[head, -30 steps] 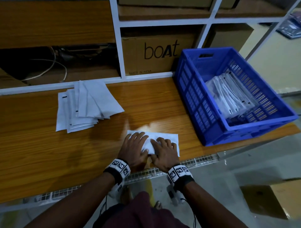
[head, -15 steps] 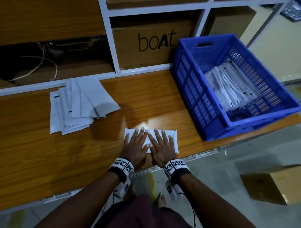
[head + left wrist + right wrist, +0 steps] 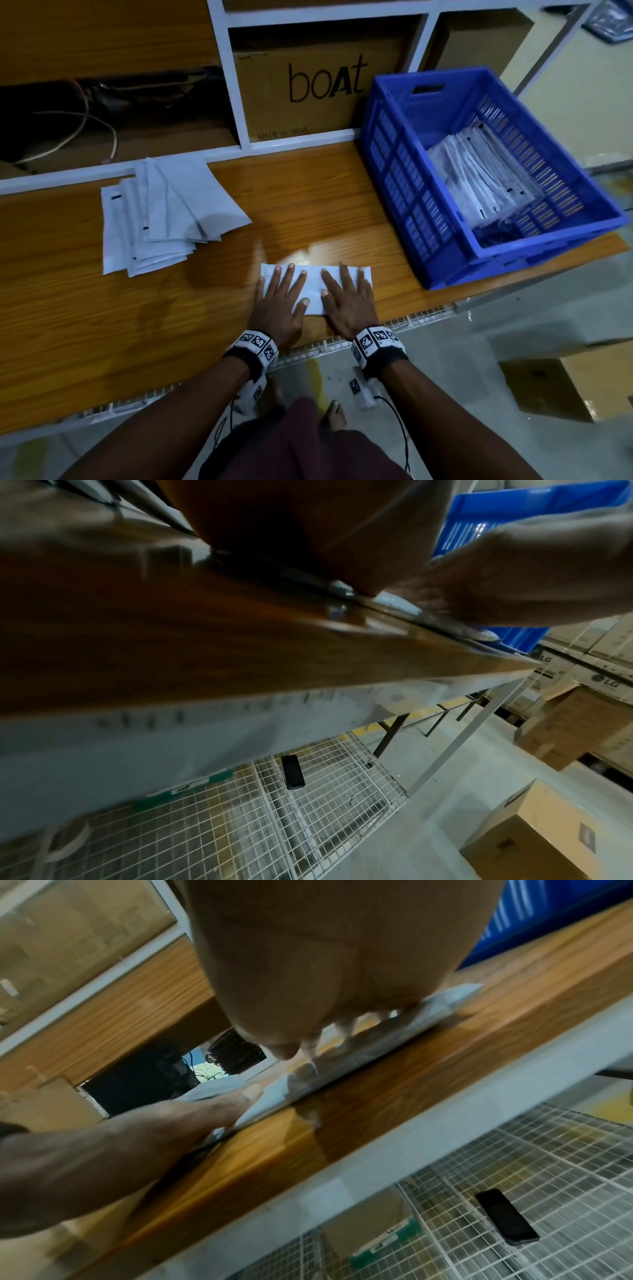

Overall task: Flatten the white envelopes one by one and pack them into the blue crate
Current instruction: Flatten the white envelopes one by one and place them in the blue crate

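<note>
Now we see both hands flat, fingers straight and spread, side by side on one white envelope (image 3: 313,291): the left hand (image 3: 279,305) presses its left part, the right hand (image 3: 346,301) its right, neither gripping it. It lies near the front edge of the wooden worktop (image 3: 308,212). Left of it sits a loose pile of envelopes (image 3: 164,212). To the right stands the blue crate (image 3: 404,150), with more envelopes inside.

White envelope (image 3: 313,291) flat near the blue crate (image 3: 404,178), left of it, loose fanned stack of white envelopes (image 3: 164,212) farther left, more envelopes (image 3: 479,178) leaning inside the crate
</note>
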`<control>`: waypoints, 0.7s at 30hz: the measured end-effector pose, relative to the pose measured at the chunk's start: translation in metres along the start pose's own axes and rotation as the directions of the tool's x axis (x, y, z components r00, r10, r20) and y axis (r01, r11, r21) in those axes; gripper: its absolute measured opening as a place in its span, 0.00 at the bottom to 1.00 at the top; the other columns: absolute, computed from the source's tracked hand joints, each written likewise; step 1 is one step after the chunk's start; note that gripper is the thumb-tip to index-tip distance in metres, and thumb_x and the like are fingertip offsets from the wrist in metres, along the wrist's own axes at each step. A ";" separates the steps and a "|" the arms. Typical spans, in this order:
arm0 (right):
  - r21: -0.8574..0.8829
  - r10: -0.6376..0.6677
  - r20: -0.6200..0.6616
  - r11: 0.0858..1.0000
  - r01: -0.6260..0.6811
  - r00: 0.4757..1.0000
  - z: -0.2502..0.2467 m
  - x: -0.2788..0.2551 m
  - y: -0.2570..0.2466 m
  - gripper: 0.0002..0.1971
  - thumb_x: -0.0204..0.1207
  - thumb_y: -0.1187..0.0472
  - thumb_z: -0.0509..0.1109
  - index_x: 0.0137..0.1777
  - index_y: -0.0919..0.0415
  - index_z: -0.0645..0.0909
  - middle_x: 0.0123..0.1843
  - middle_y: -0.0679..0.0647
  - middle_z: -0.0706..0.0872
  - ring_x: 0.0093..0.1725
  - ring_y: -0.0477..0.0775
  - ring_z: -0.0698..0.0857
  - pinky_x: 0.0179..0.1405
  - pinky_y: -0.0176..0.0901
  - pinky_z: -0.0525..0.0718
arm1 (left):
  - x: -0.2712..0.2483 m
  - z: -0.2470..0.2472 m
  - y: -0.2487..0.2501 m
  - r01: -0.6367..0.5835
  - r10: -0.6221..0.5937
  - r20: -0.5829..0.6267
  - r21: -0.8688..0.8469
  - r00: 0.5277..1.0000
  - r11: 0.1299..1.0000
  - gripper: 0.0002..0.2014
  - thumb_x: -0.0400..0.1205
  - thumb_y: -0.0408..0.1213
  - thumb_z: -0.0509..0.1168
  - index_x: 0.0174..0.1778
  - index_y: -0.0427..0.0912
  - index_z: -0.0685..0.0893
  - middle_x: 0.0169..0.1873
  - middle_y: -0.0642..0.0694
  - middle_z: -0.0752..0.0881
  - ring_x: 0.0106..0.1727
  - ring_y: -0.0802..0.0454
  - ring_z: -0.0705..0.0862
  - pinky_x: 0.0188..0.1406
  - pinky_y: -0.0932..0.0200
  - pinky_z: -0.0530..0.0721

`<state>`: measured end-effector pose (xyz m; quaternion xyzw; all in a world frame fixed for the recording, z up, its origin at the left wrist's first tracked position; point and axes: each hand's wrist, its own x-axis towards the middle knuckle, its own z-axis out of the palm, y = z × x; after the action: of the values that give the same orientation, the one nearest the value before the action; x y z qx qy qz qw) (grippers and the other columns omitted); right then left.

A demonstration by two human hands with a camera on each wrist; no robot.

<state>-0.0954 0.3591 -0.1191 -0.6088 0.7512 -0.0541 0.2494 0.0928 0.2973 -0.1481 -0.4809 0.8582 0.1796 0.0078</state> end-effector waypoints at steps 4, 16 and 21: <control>-0.052 0.023 -0.002 0.998 -0.023 1.000 0.007 -0.006 0.007 0.30 0.87 0.34 0.39 0.87 0.33 0.38 0.89 0.51 0.30 0.85 0.65 0.27 0.83 0.61 0.31 | 0.000 -0.003 0.003 0.008 -0.008 0.000 -0.001 1.000 1.000 0.33 0.87 0.62 0.39 0.91 0.60 0.51 0.90 0.55 0.44 0.91 0.50 0.38 0.88 0.37 0.37; -0.127 0.084 0.098 0.989 -0.072 0.992 -0.012 -0.001 -0.005 0.31 0.87 0.35 0.39 0.88 0.38 0.40 0.89 0.53 0.31 0.86 0.66 0.28 0.82 0.65 0.30 | 0.001 -0.011 0.015 -0.078 0.077 0.034 0.025 0.996 0.997 0.32 0.89 0.58 0.37 0.91 0.56 0.54 0.90 0.54 0.48 0.91 0.51 0.45 0.88 0.39 0.40; -0.148 -0.090 0.082 0.984 0.101 0.993 -0.010 -0.001 -0.027 0.28 0.89 0.41 0.41 0.89 0.40 0.46 0.90 0.48 0.39 0.89 0.59 0.37 0.85 0.66 0.35 | 0.001 -0.010 0.015 -0.065 0.063 0.052 0.026 0.997 0.998 0.29 0.92 0.50 0.46 0.91 0.53 0.53 0.90 0.53 0.46 0.91 0.51 0.43 0.89 0.38 0.41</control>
<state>-0.0760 0.3507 -0.1004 -0.6629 0.7132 0.0144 0.2273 0.0813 0.3010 -0.1345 -0.4482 0.8751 0.1801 0.0307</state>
